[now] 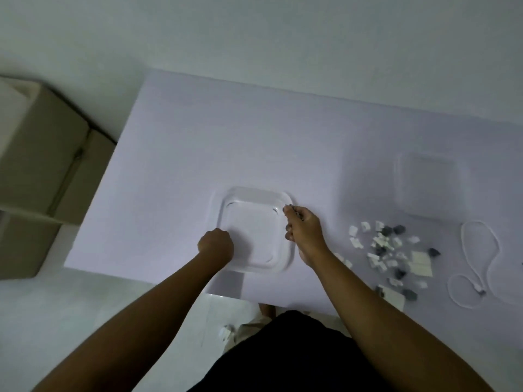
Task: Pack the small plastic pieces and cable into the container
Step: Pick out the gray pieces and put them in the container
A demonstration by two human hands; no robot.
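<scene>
Clear plastic, the one square container [254,230] sits near the tabletop's [184,142] front edge — the left hand [216,244] closed in a fist against its left rim, the right hand [302,230] over its right rim, fingers pinched on small pieces. Toward the right edge lie scattered white and grey plastic pieces [390,250] — too many and blurred to count — one lid [427,185], and one white cable [478,261], its loops running front to back.

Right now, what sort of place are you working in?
Probably a plain room at home or a storeroom, not a workshop: a bare white table against a blank wall, cardboard boxes stacked on a pale floor beside it. Nothing confirms which.
</scene>
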